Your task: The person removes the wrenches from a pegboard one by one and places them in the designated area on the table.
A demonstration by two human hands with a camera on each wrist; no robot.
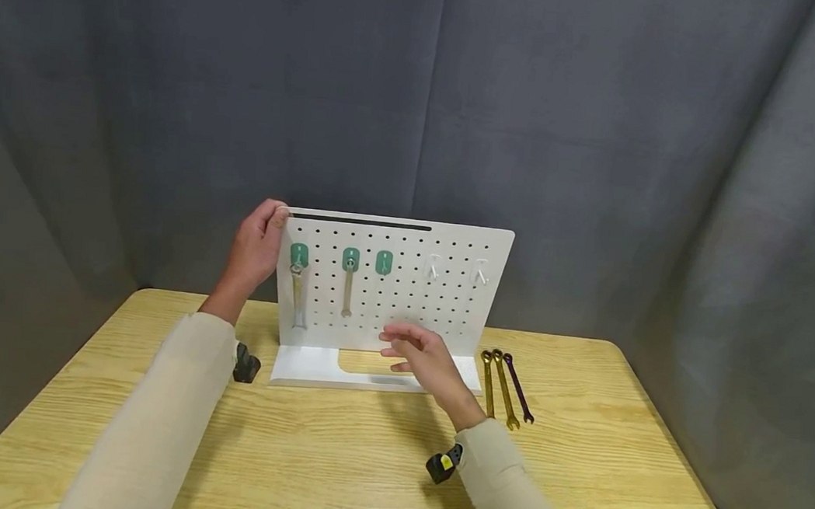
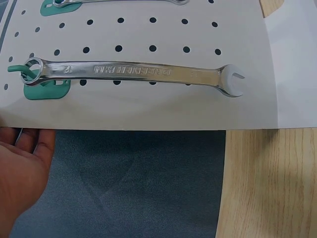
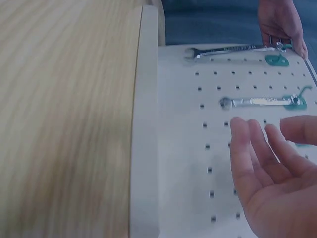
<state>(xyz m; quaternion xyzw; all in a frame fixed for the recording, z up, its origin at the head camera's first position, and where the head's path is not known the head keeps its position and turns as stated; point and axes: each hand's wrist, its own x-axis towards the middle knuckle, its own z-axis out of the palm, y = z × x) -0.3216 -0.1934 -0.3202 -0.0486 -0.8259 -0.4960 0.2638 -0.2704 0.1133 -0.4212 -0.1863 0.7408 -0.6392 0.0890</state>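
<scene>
My left hand (image 1: 257, 245) grips the upper left corner of a white pegboard (image 1: 318, 336), thumb in front and fingers behind. A large silver combination wrench (image 2: 133, 71) hangs by its ring end from the leftmost green hook (image 2: 47, 90). Beside it, a smaller silver wrench (image 1: 348, 290) hangs on the second green hook. A third green hook (image 1: 384, 262) and two white hooks (image 1: 434, 268) carry nothing. In front of the board's lower part, my right hand (image 1: 425, 357) holds nothing, its fingers loosely bent and spread apart.
Right of the board's base (image 1: 303, 365), two gold wrenches (image 1: 504, 386) and a purple wrench (image 1: 518, 390) lie side by side on the wooden table (image 1: 339, 453). A grey curtain (image 1: 562, 139) hangs behind the table and along its sides.
</scene>
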